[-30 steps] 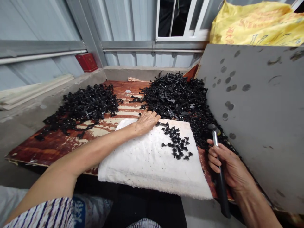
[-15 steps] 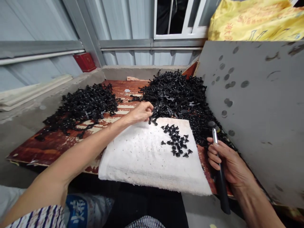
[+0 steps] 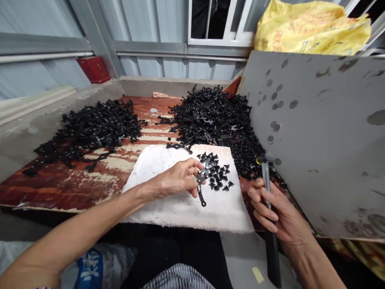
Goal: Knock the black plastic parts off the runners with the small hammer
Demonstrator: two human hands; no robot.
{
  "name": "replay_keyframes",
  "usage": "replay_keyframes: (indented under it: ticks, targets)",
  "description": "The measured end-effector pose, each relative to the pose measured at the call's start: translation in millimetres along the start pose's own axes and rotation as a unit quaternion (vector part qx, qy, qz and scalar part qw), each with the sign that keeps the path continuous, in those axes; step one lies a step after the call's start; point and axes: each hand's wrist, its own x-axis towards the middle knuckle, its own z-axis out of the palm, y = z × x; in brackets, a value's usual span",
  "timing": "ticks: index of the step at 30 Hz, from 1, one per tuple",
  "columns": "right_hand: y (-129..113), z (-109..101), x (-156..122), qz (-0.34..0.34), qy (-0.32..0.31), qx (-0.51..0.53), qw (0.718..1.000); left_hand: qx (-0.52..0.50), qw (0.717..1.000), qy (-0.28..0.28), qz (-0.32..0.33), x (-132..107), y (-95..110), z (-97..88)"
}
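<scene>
Pinched in the fingers of my left hand [image 3: 177, 178] is a black jointed linkage strip [image 3: 201, 194] with rivets, its end hanging down over the white padded cloth [image 3: 156, 208]. Just beyond the fingers, several small black cone-like pieces [image 3: 221, 172] with flat round bases lie scattered on the cloth. Another black linkage strip [image 3: 179, 147] rests at the cloth's far edge. At the right, my right hand [image 3: 279, 212] is wrapped around a hammer [image 3: 273, 257] with a metal shaft and a black grip, its head up and off the cloth.
A big heap of black linkage parts [image 3: 213, 114] lies behind the cloth, and a second heap [image 3: 99, 124] lies at the left on the worn red-brown board [image 3: 21, 184]. A grey panel [image 3: 325, 160] leans along the right side, below a yellow sack [image 3: 306, 28].
My left hand has drawn back from the large heap to over the cloth, with a linkage strip now plainly visible in it. The right hand still holds the hammer. The view has shifted slightly.
</scene>
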Motion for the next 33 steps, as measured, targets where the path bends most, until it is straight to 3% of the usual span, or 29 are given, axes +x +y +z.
replay_keyframes:
  ticks: [7,12,14,18,21,28,31,33]
  targets:
    - [46,39,-37,-0.004,-0.04,-0.133,0.99,-0.018,0.999,0.032,0.009,-8,-31,37.6]
    - [74,47,-44,-0.058,0.072,-0.224,0.97,-0.08,0.994,0.064,0.034,-19,-44,49.0]
    - [76,49,-45,-0.059,0.076,-0.231,0.968,-0.102,0.993,0.046,0.027,-26,-44,49.0]
    - [80,57,-46,-0.019,0.012,-0.192,0.981,-0.128,0.992,-0.009,-0.006,-35,-43,46.1]
    - [85,62,-46,-0.02,0.02,-0.169,0.985,-0.132,0.99,-0.017,-0.044,-37,-43,42.1]
    - [90,67,-45,-0.033,0.029,-0.145,0.988,-0.062,0.995,0.039,-0.072,-22,-31,32.5]
    - [91,66,-46,-0.052,0.066,-0.113,0.99,-0.017,0.996,0.076,-0.045,-6,-19,22.0]
    - [92,64,-48,-0.068,0.1,-0.087,0.989,-0.009,0.997,0.072,-0.027,5,-14,13.1]
